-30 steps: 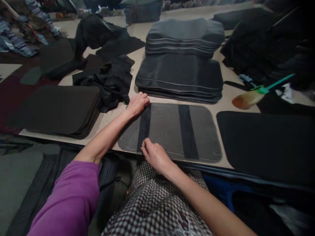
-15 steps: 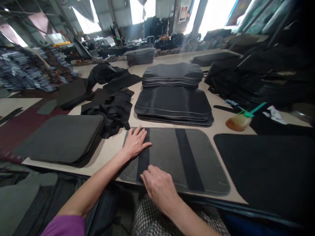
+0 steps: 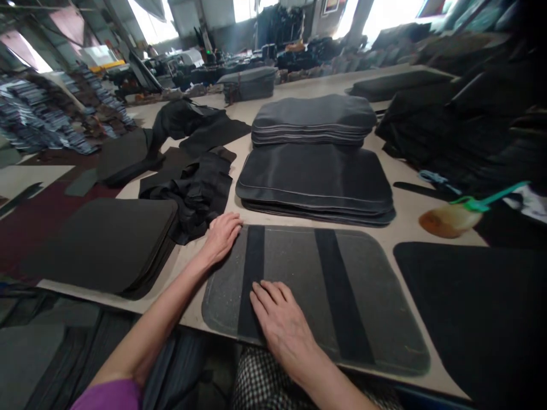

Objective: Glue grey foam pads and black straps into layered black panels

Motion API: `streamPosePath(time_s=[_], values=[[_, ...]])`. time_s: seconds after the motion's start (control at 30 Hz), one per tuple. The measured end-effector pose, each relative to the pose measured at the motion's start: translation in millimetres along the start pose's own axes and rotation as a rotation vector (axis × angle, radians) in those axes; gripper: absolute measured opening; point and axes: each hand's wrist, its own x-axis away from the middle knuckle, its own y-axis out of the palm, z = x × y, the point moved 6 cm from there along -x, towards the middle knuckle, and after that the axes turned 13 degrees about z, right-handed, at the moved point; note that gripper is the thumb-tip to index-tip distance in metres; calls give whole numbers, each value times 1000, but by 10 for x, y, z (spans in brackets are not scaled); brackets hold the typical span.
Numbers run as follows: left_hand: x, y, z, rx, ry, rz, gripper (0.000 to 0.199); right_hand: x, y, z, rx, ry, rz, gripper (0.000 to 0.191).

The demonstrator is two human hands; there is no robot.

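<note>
A dark grey panel (image 3: 294,267) with rounded corners lies at the table's front edge, crossed by a black left strip (image 3: 255,250) and a black right strip (image 3: 342,296). My left hand (image 3: 223,236) rests at the panel's upper left corner, fingers extended and holding nothing. On the left strip's lower part and the grey surface beside it lies my right hand (image 3: 280,316), its fingers flat and slightly apart, nothing in them. Part of that strip is hidden beneath it.
Dark panel stacks stand behind (image 3: 314,176) and left (image 3: 106,245). Crumpled black pieces (image 3: 192,191) lie between them. Right are a black sheet (image 3: 474,302) and a glue-like container (image 3: 450,221) with a green handle.
My left hand has moved left off the strip to the panel's corner. My right hand has flattened from a curled pose onto the strip. The view has shifted slightly.
</note>
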Motion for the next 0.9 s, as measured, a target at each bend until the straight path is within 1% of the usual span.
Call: streamPosePath(time_s=[0.07,0.1,0.17,0.27,0.37,0.47,0.57,0.67,0.77,0.83,0.9], values=[[-70,-36,-91,-41,-9,17,29,-1,3,10,-4,2,-11,38],[-103,-46,-98,-61,-3,11,28,0,6,17,-6,4,-17,38],[-162,-43,-42,-83,32,-24,27,1,11,27,-8,8,-26,39],[-225,-9,144,-77,97,-62,27,9,24,32,-11,20,-38,39],[-208,28,385,-67,186,-68,28,33,61,36,-19,40,-45,39],[-78,100,623,-71,311,-114,29,44,97,46,-28,57,-37,36],[62,175,745,-103,373,-141,27,11,73,56,-33,83,-33,29],[108,184,747,-101,335,-98,24,-34,-67,65,-39,121,-31,25],[75,120,713,-13,244,-36,23,-13,-325,121,-82,124,-12,18],[45,35,699,86,182,27,25,87,-561,261,-112,138,15,19],[49,-54,706,199,116,50,28,301,-861,535,-96,215,68,24]])
